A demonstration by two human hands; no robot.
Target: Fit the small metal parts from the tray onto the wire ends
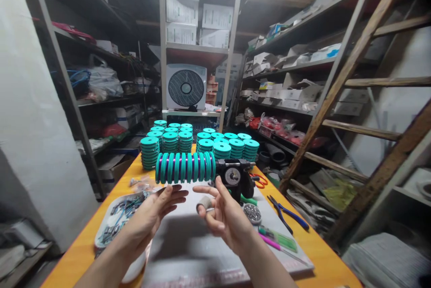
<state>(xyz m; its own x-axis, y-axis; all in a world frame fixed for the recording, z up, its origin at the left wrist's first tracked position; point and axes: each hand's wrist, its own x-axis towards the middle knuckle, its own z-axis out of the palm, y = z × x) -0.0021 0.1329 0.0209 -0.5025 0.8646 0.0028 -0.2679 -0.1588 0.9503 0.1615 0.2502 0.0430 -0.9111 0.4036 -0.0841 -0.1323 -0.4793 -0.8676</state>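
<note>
My left hand is raised palm up over the grey mat, fingers spread, holding nothing. My right hand hovers beside it with fingers loosely curled and apart, a pale wrap on one fingertip; nothing shows in it. Just beyond both hands, a row of teal spools sits on a horizontal shaft of a black winding machine with a round dial. My fingertips are just below the spools, not touching them.
Stacks of teal spools fill the far end of the orange table. A white tray of small parts lies left; blue pliers, orange scissors, a round tin right. Shelves line both sides, a wooden ladder right.
</note>
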